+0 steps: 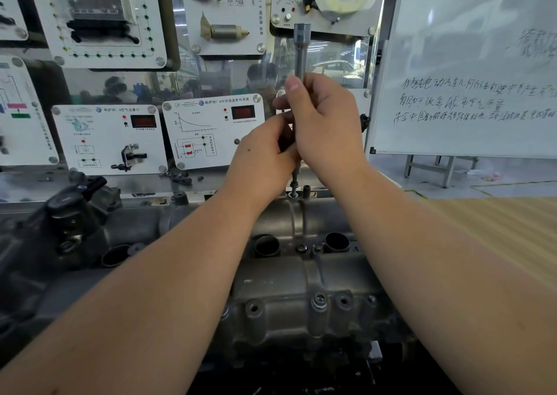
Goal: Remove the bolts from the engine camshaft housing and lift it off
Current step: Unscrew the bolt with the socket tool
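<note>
The grey cast camshaft housing point(280, 277) lies across the lower middle, with round plug wells along its top. A long metal extension bar point(300, 51) stands upright over a bolt point(292, 194) at the housing's far edge, its tip down at the bolt. My right hand point(322, 123) grips the bar's middle, thumb pointing up. My left hand point(265, 153) holds the bar just below it, fingers curled round the shaft. Another bolt point(319, 299) sits in a boss on the near edge, and one more bolt point(301, 248) sits between the wells.
Display panels with sensors and wiring diagrams point(211, 129) stand behind the engine. A whiteboard point(470, 63) with handwriting is at the right. A dark engine assembly point(69, 213) juts up at the left. A wooden striped surface point(506, 228) lies at the right.
</note>
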Tool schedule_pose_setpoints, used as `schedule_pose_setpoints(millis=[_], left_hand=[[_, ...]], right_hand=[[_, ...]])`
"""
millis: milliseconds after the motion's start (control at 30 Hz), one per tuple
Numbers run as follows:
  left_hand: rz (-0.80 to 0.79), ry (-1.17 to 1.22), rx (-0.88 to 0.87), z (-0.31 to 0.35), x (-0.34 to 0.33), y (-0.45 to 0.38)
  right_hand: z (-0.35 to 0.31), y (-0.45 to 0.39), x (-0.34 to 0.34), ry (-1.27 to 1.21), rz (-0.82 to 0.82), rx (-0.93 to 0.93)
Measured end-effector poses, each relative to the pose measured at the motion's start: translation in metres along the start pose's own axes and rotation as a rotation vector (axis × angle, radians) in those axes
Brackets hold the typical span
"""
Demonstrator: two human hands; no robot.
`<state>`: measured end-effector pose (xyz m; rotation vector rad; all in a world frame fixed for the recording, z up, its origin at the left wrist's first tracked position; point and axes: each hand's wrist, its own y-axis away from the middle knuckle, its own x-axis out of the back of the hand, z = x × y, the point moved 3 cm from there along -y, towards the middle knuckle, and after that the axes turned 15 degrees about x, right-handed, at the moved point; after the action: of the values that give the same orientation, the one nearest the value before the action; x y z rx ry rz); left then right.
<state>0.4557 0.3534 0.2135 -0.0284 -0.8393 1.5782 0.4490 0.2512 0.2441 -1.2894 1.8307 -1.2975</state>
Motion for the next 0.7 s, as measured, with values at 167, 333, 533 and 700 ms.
schedule_pose_setpoints(millis=[167, 333, 533, 700], left_hand=[[-0.027, 0.037, -0.004, 0.0009, -0.0026, 0.0034], [-0.002, -0.016, -0.005, 0.0022, 0.0016, 0.0007], [-0.009, 0.003, -0.024, 0.0011, -0.0017, 0.0013], [-0.025, 0.008, -0.033, 0.0033, -0.0002, 0.0037]], right_hand=[[-0.0004, -0.0009, -0.0014, -0.024, -0.028, -0.007], [0.0016, 0.0018, -0.0034, -0.051, -0.021, -0.056], [0.0025, -0.0009, 0.0001, -0.025, 0.027, -0.046], [0.0016, -0.0010, -0.0034, -0.074, -0.001, -0.082]])
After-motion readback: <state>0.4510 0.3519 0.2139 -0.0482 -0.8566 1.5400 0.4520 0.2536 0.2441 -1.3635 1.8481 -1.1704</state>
